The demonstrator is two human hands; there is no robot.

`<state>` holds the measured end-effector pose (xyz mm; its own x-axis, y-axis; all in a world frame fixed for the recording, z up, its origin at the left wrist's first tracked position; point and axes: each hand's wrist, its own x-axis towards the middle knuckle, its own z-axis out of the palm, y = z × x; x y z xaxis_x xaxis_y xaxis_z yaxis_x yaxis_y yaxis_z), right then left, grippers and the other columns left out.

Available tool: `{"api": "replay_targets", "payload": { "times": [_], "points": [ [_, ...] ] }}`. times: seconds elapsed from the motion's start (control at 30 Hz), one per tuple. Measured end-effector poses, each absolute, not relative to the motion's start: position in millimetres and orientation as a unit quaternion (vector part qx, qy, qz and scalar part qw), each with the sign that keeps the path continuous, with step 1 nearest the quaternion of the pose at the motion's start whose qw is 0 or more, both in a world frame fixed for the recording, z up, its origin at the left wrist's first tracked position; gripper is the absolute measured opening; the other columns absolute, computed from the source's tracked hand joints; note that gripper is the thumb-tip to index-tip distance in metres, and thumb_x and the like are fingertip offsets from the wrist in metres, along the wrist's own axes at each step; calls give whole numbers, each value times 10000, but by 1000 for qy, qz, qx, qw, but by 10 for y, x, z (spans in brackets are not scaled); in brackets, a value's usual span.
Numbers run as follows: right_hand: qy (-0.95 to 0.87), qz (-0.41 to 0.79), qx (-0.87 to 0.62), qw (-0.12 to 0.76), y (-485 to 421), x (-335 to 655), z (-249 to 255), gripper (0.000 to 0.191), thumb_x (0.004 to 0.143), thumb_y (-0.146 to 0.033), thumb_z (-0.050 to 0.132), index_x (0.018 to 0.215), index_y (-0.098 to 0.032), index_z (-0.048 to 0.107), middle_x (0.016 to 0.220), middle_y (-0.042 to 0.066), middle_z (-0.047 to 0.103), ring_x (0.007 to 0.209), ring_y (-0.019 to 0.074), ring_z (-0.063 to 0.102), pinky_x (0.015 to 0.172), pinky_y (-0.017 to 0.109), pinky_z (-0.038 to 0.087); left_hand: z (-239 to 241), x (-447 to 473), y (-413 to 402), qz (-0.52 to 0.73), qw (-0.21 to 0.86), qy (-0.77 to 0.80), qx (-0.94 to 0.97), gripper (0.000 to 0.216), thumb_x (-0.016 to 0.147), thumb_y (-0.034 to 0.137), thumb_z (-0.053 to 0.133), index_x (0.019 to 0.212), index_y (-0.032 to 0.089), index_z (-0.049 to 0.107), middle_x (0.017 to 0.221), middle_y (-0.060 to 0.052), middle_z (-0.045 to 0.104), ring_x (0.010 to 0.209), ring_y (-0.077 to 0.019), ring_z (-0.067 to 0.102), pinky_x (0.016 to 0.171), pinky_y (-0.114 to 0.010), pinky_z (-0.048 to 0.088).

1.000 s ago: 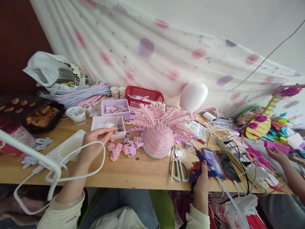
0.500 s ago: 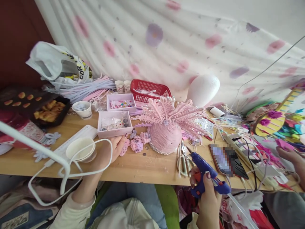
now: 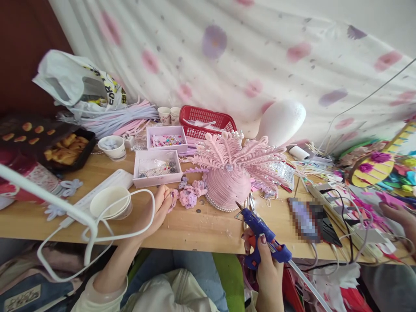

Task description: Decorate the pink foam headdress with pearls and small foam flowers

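Note:
My right hand (image 3: 266, 260) grips a blue hot glue gun (image 3: 264, 232) by its handle, a clear glue stick (image 3: 310, 286) trailing from its back. The metal nozzle points up and left, just in front of the pink cap (image 3: 229, 188), which is wound in chenille, topped with feathery plumes (image 3: 243, 154) and edged with pearls. Left of the cap, my left hand (image 3: 159, 208) has its fingers closed at a pink fuzzy chenille flower (image 3: 173, 199), partly hidden by them. Beside it lie more pink and lilac chenille flowers (image 3: 191, 193). Scissors (image 3: 251, 206) lie partly behind the glue gun.
Two white boxes of beads (image 3: 157, 173), a red basket (image 3: 208, 119) and paper cups (image 3: 110, 201) stand on the table. A white lamp arm and cable (image 3: 94, 229) cross the left foreground. Phones (image 3: 305, 221) and a power strip (image 3: 341, 221) lie right. Another person's hand (image 3: 396, 214) holds pink material.
The glue gun in my right hand has moved left, its nozzle now before the cap. My left hand has drawn slightly away from the front bead box, fingers at the pink flower.

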<state>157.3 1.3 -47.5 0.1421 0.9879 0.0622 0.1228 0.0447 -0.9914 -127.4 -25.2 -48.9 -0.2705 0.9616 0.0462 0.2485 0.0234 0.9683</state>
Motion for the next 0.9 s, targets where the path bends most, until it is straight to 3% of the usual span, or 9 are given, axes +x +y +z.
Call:
{"api": "replay_targets", "payload": {
  "times": [0.17, 0.33, 0.57, 0.67, 0.77, 0.9],
  "points": [
    [-498, 436, -549, 511, 41, 1476, -481, 450, 778, -638, 684, 734, -192, 639, 625, 33, 651, 460, 120, 515, 399, 232, 401, -325, -1132, -309, 585, 522, 418, 458, 282, 1015, 384, 410, 801, 241, 294, 801, 26, 551, 576, -94, 387, 581, -286, 307],
    [-517, 454, -527, 499, 65, 1463, -482, 434, 785, -618, 701, 777, -187, 651, 650, 31, 663, 461, 115, 529, 417, 232, 435, -253, -1001, -304, 613, 632, 253, 401, 319, 1003, 323, 502, 799, 230, 275, 823, 18, 620, 531, -57, 428, 557, -267, 283],
    [-516, 432, -550, 495, 8, 1505, -430, 460, 782, -652, 687, 735, -195, 662, 650, 40, 670, 462, 118, 513, 421, 242, 436, -167, -947, -329, 606, 673, 220, 362, 350, 949, 271, 600, 786, 221, 294, 809, 16, 636, 523, -51, 481, 538, -240, 291],
    [-484, 410, -587, 503, 39, 1585, -482, 473, 736, -650, 731, 755, -182, 666, 616, 18, 636, 480, 120, 517, 433, 240, 427, -119, -922, -319, 611, 677, 214, 350, 402, 887, 346, 681, 779, 220, 315, 798, 8, 643, 510, -59, 495, 527, -238, 308],
    [-433, 381, -619, 534, 88, 1680, -513, 452, 762, -619, 728, 774, -173, 651, 570, -20, 575, 465, 104, 484, 418, 225, 383, -98, -885, -307, 612, 697, 189, 323, 384, 917, 390, 615, 757, 220, 310, 771, 0, 648, 474, -65, 502, 477, -229, 290],
    [-401, 377, -614, 566, 98, 1775, -484, 435, 802, -597, 706, 798, -167, 641, 544, -37, 546, 446, 94, 461, 406, 223, 345, -79, -831, -309, 606, 714, 169, 307, 348, 931, 316, 565, 743, 221, 287, 813, -10, 682, 464, -76, 531, 444, -221, 286]
  ]
}}
